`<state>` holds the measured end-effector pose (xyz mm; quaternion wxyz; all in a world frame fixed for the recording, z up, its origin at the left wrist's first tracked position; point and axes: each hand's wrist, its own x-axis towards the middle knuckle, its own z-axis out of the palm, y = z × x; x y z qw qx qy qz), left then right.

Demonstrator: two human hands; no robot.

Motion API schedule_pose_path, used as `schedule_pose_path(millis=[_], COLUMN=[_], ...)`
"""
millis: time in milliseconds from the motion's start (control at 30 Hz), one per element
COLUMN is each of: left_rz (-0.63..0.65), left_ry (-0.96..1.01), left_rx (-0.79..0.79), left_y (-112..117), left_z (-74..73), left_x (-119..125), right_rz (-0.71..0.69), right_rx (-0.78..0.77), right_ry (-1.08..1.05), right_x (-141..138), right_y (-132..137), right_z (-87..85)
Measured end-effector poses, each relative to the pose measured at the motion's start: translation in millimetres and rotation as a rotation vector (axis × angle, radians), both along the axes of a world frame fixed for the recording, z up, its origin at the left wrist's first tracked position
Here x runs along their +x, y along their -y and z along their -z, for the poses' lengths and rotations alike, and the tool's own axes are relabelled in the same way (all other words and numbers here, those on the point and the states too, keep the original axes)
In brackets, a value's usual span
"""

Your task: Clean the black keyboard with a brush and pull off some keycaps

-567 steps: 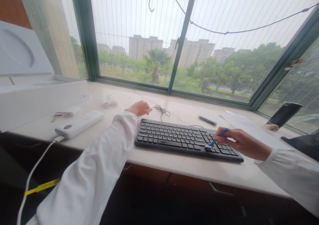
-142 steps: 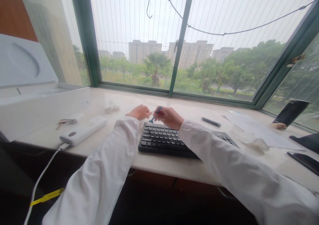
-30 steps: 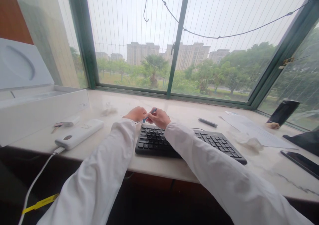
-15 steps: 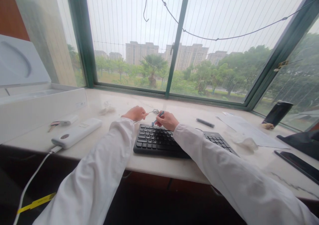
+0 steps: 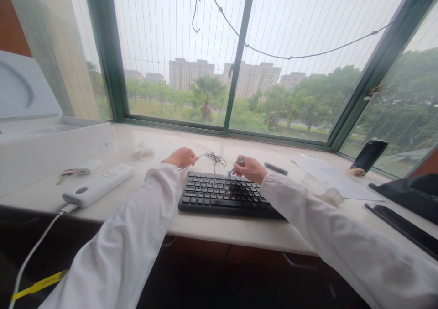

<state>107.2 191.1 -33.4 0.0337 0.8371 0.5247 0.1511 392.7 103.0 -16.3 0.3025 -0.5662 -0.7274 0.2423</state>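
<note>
A black keyboard (image 5: 208, 193) lies flat near the front edge of the white counter. Beyond its far left corner, my left hand (image 5: 181, 156) is closed on a thin dark cable (image 5: 215, 156), whose loops are bunched just to the right of the fingers. Over the keyboard's back edge, my right hand (image 5: 251, 168) pinches a small blue brush-like tool (image 5: 230, 173). Its flared tip points down at the top row of keys; whether it touches them I cannot tell. My right sleeve covers the keyboard's right end.
To the left are a white power bank (image 5: 99, 186) with a plugged-in cable, keys (image 5: 68, 175) and an open white box (image 5: 85, 140). On the right lie a dark pen (image 5: 276, 168), papers (image 5: 331, 176), crumpled tissue (image 5: 330, 196), a propped phone (image 5: 369, 155) and a flat dark device (image 5: 404, 227).
My right hand has moved right along the keyboard's back edge with the blue tool, away from the cable loops. My left hand stays closed on the cable. The view has shifted slightly.
</note>
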Motion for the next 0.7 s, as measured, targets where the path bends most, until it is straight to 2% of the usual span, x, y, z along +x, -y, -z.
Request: schedule_pose_path(millis=[700], left_rz=[-0.005], left_ry=[-0.008], left_rx=[-0.012], left_y=[3], left_z=[-2.2], left_x=[0], right_rz=[0.172], right_rx=[-0.018], right_ry=[0.188], right_x=[132], right_y=[26], right_z=[-10.0])
